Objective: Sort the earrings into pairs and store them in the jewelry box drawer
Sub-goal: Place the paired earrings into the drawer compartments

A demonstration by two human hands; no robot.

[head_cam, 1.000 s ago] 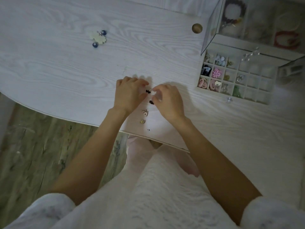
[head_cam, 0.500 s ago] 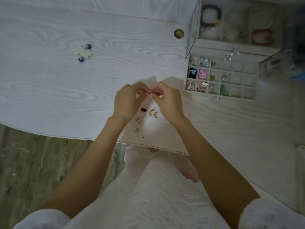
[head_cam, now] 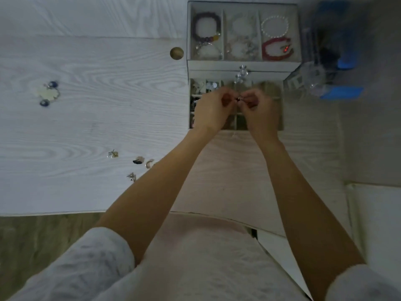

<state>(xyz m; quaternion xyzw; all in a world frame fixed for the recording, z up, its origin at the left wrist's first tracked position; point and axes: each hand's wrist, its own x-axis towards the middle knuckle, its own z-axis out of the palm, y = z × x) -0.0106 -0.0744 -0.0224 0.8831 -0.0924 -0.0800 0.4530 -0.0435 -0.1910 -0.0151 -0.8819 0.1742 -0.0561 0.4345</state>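
Both my hands hover over the open jewelry box drawer (head_cam: pixel 275 92), a grid of small compartments pulled out from the jewelry box (head_cam: pixel 243 64). My left hand (head_cam: pixel 211 109) and my right hand (head_cam: pixel 259 110) pinch a small dark earring (head_cam: pixel 238 98) together between their fingertips. Several loose earrings lie on the white table to the left: a pale stud (head_cam: pixel 112 154), a dark one (head_cam: pixel 138 160), a curved gold one (head_cam: pixel 149 164) and a small one (head_cam: pixel 131 176). My hands hide much of the drawer.
The box's top tray holds bracelets, among them a purple one (head_cam: pixel 206 27) and a red one (head_cam: pixel 276 48). A white-and-blue ornament (head_cam: pixel 48 93) lies far left. A round hole (head_cam: pixel 176 53) sits in the table (head_cam: pixel 86 127). Blue and clear objects (head_cam: pixel 332 61) stand right of the box.
Both hands have moved from the loose earrings near the table's front edge up and right to over the drawer, carrying the small dark earring. The view has shifted right.
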